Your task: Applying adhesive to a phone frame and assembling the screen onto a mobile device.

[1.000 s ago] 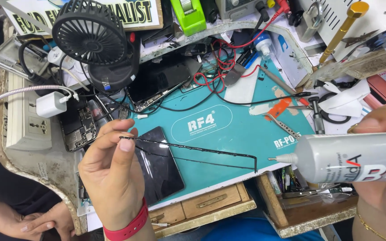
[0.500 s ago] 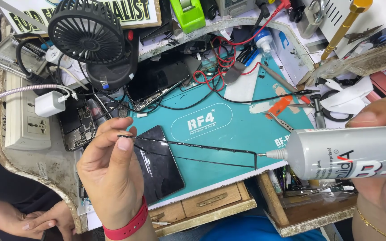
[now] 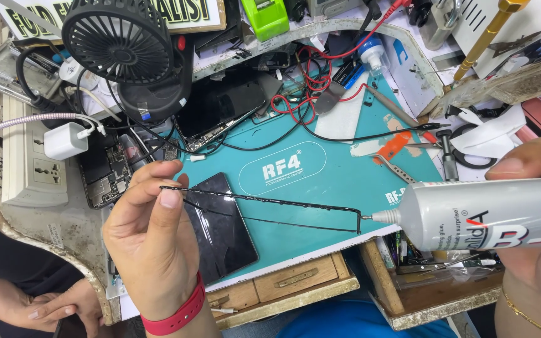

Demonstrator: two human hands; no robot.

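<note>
A thin black frame point(image 3: 264, 201), bent at a right angle at its far end, is held in the air above the teal work mat point(image 3: 320, 225), spanning the middle of the view from 9 o'clock toward 3 o'clock. The left hand point(image 3: 151, 241), wearing a red wristband point(image 3: 173, 316), pinches the frame's near end between thumb and fingertips, closed on it. At the frame's corner, toward 3 o'clock, the nozzle of a grey glue tube point(image 3: 477, 214) meets the black strip; the right hand point(image 3: 533, 206) is wrapped around the tube, with fingers over its top and the palm beneath. Directly under the frame, at 7 o'clock from its centre, a dark phone panel point(image 3: 223, 228) lies flat on the mat. At 12 o'clock from the mat, red and black wires point(image 3: 308, 100) cross a second dark device point(image 3: 220, 109). A black desk fan point(image 3: 120, 44) stands at 11 o'clock, with a white charger plug point(image 3: 64, 141) seated in a power strip point(image 3: 29, 163) at 9 o'clock. Tweezers point(image 3: 396, 169) and an orange tool point(image 3: 392, 147) rest on the mat at 2 o'clock. Another person's hand point(image 3: 57, 307) rests at 8 o'clock, beside the bench edge.
</note>
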